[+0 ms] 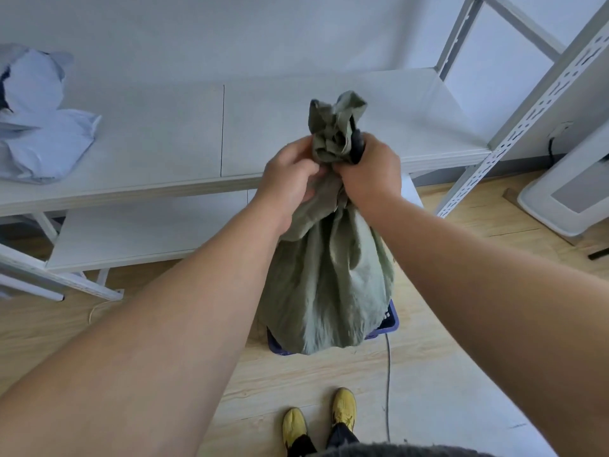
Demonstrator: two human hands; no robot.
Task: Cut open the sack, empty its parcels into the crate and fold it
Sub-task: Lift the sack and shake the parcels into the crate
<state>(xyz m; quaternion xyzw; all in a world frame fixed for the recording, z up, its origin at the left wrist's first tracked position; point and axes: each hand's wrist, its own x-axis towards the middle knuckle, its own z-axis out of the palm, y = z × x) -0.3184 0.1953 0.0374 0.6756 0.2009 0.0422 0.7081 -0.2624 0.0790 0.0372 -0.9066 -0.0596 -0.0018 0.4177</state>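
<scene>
Both hands, left hand [290, 179] and right hand [372, 169], clenched the green sack's [326, 285] bunched neck; sack sat in the blue crate [390, 319].

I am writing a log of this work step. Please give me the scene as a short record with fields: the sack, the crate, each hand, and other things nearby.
sack: green sack, neck bunched, standing over the crate
crate: blue crate, mostly hidden under the sack, on the wooden floor
left hand: left hand grips the sack's neck
right hand: right hand grips the neck, a dark object in it, unclear what
nearby: pale blue bags on the white shelf
</scene>
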